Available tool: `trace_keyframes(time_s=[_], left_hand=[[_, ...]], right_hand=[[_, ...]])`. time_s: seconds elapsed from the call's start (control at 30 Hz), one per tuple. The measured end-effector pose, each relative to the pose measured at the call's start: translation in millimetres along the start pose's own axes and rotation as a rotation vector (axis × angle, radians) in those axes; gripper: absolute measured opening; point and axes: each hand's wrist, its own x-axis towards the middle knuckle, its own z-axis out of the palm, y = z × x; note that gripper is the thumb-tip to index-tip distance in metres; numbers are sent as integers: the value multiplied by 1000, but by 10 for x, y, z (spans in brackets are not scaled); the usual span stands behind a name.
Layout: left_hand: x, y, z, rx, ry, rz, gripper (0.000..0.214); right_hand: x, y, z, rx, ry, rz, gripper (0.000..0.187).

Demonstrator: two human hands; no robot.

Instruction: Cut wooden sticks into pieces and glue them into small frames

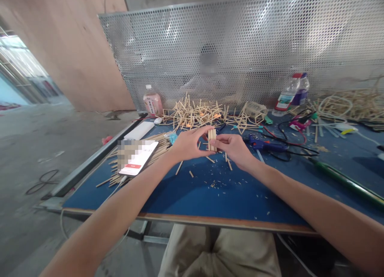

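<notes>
Head view: a bundle of short sticks is held upright over the middle of the desk, between two hands. The left hand grips its left side, fingers at the top end and thumb at the bottom; the right hand pinches its right side between thumb and fingers. Chips and cut pieces lie on the desk around and below. To the left, a phone rests on long sticks; a white box lies just beyond. To the right lies a blue glue gun. Farther off, a heap of joined sticks spreads before a perforated panel, with a pink bottle at its left.
</notes>
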Motion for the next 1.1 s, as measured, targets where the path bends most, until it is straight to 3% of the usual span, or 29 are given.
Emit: trace_keyframes(time_s=[0.23,0.5,0.7,0.9,1.1], left_hand=[[1,23,-12,76,-21,15,76],[21,8,-57,209,-79,28,76],[28,35,-117,212,-142,79,73],[25,9,-86,161,-121,77,74],[12,-11,-73,121,-120,59,78]], right_hand=[[6,12,-16,-76,13,-6,31],[-20,-47,14,-458,-36,-112,37],[-15,-22,8,-443,-74,-119,43],[-29,-8,17,-550,-19,-142,48],[-17,14,6,-469,-47,-134,46]])
